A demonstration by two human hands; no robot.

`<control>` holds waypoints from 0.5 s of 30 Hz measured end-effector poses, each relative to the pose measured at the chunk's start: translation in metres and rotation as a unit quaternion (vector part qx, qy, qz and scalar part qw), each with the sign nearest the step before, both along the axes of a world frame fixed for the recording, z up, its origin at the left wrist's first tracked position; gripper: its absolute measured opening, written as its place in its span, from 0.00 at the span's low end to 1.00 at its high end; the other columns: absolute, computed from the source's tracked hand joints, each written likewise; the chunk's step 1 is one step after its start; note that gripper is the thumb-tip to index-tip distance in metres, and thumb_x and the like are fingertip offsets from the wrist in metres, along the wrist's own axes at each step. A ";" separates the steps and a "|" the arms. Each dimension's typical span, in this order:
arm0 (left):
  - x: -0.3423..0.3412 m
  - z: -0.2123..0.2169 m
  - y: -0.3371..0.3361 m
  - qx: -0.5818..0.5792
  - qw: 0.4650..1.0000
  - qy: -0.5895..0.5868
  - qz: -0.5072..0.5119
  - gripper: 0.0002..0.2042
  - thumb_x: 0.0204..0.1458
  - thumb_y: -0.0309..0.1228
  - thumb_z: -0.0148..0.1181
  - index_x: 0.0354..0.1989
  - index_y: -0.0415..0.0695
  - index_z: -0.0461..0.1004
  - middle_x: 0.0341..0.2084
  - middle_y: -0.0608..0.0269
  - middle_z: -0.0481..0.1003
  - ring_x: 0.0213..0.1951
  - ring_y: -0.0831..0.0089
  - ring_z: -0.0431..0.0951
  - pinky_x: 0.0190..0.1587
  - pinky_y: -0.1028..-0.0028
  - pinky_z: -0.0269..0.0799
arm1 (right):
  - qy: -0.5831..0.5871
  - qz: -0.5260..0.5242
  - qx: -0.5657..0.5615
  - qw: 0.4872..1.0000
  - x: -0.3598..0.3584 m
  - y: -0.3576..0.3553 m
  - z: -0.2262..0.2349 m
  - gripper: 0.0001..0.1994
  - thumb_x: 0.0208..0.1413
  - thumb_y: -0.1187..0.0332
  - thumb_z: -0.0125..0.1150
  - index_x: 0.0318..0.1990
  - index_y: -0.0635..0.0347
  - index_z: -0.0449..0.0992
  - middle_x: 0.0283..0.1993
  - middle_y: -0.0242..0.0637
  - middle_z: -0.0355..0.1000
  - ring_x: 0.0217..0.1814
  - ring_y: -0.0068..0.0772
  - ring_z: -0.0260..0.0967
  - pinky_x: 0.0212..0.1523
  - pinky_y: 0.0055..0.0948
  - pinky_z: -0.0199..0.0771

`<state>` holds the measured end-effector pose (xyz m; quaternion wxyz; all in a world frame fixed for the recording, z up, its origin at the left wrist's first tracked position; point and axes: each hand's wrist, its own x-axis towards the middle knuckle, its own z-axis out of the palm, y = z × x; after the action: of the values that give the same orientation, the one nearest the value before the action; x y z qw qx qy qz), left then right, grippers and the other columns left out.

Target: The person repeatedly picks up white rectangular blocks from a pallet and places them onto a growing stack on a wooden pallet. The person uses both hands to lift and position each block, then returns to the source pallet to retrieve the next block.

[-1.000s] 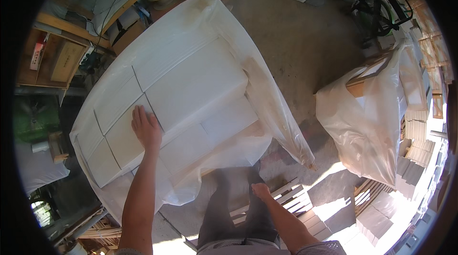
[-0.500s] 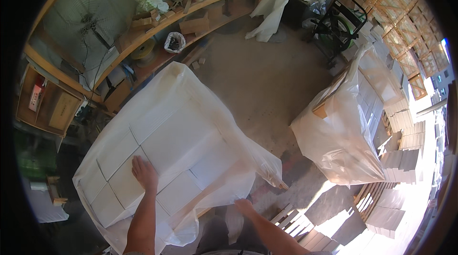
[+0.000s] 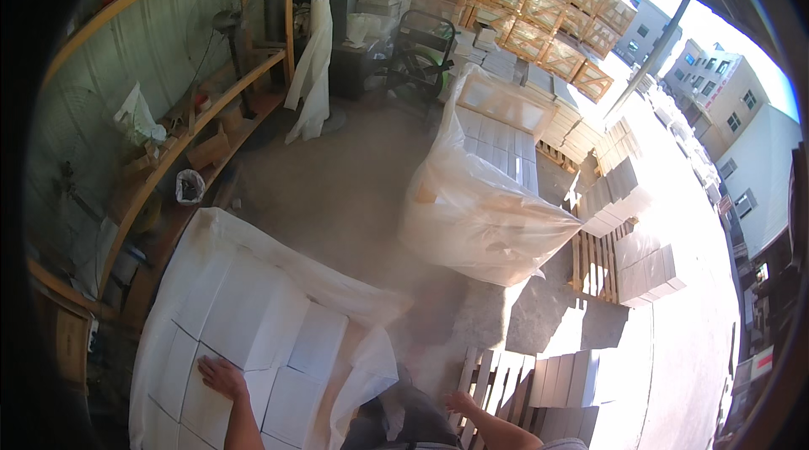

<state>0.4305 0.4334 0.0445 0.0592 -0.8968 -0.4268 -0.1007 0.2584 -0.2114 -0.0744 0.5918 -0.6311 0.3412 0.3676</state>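
Note:
My left hand (image 3: 222, 377) rests with spread fingers on the white boxes (image 3: 244, 315) stacked in front of me. Translucent plastic sheeting (image 3: 312, 269) lies over the far and left sides of this stack and hangs down at its right. Several box tops on the near right show uncovered. Away from the sheeting, to the right of my legs, my right hand (image 3: 462, 404) hangs in the air with its fingers loosely apart and nothing visible in them. Beyond it is a slatted wooden pallet (image 3: 482, 383) on the floor.
A second plastic-draped stack (image 3: 484, 222) stands across the floor. Pale boxes (image 3: 645, 269) on pallets line the right side. A black hand truck (image 3: 425, 50) stands at the back, before wooden crates (image 3: 539, 12). Along the left wall runs a wooden shelf (image 3: 202, 117) with a white bag (image 3: 139, 121).
My view has swung right and upward. My right hand has come away from the sheeting's edge, which now lies farther back from the near right boxes. My left hand stays on the boxes.

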 end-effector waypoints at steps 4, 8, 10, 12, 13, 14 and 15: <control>0.000 -0.011 0.005 0.033 0.999 0.037 -0.002 0.23 0.63 0.40 0.37 0.62 0.39 0.60 0.65 0.52 0.58 0.68 0.57 0.53 0.62 0.55 0.55 | 0.018 0.104 -0.061 0.993 -0.079 -0.010 0.017 0.12 0.61 0.63 0.49 0.47 0.56 0.72 0.41 0.38 0.75 0.37 0.34 0.76 0.28 0.29 0.74; 0.003 -0.023 0.017 0.077 0.989 0.125 -0.018 0.23 0.63 0.41 0.38 0.61 0.41 0.62 0.64 0.54 0.60 0.66 0.57 0.56 0.55 0.54 0.64 | 0.114 0.014 -0.100 0.988 -0.143 -0.008 0.029 0.12 0.60 0.62 0.52 0.46 0.55 0.73 0.40 0.40 0.75 0.34 0.35 0.75 0.26 0.29 0.71; 0.008 -0.026 0.024 0.049 0.993 0.107 -0.019 0.25 0.62 0.46 0.39 0.60 0.41 0.62 0.62 0.54 0.61 0.64 0.55 0.59 0.50 0.52 0.69 | 0.111 -0.062 -0.056 0.990 -0.168 -0.012 0.037 0.11 0.59 0.61 0.53 0.44 0.56 0.73 0.39 0.41 0.74 0.34 0.36 0.75 0.27 0.30 0.71; 0.008 -0.028 0.032 0.027 0.993 0.118 -0.017 0.26 0.62 0.48 0.39 0.60 0.41 0.62 0.62 0.54 0.61 0.63 0.55 0.60 0.50 0.51 0.69 | 0.095 -0.065 -0.063 0.991 -0.193 -0.010 0.047 0.11 0.58 0.61 0.54 0.43 0.57 0.73 0.37 0.41 0.74 0.33 0.36 0.74 0.27 0.31 0.71; 0.009 -0.028 0.037 -0.007 0.995 0.099 -0.015 0.28 0.61 0.50 0.40 0.60 0.40 0.62 0.62 0.52 0.61 0.63 0.53 0.60 0.51 0.51 0.69 | 0.067 -0.048 -0.069 0.994 -0.205 -0.008 0.052 0.11 0.58 0.61 0.54 0.42 0.57 0.73 0.37 0.41 0.73 0.33 0.37 0.74 0.27 0.32 0.70; 0.009 -0.028 0.041 -0.034 0.997 0.066 -0.038 0.29 0.61 0.51 0.40 0.60 0.38 0.62 0.62 0.51 0.61 0.61 0.52 0.62 0.52 0.52 0.68 | 0.074 -0.103 -0.037 0.991 -0.216 -0.007 0.056 0.11 0.58 0.60 0.55 0.41 0.57 0.73 0.36 0.42 0.73 0.33 0.37 0.74 0.28 0.32 0.70; 0.008 -0.026 0.046 -0.059 0.996 0.042 -0.051 0.30 0.61 0.51 0.40 0.60 0.36 0.62 0.61 0.50 0.62 0.59 0.52 0.65 0.53 0.53 0.68 | 0.062 -0.121 -0.022 0.990 -0.227 -0.007 0.058 0.11 0.57 0.60 0.55 0.40 0.58 0.73 0.36 0.42 0.73 0.33 0.37 0.74 0.28 0.33 0.70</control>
<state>0.4386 0.4789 0.0186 0.0183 -0.9227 -0.3829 -0.0406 0.0317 -0.2183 -0.0160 0.5955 -0.5741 0.4591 0.3240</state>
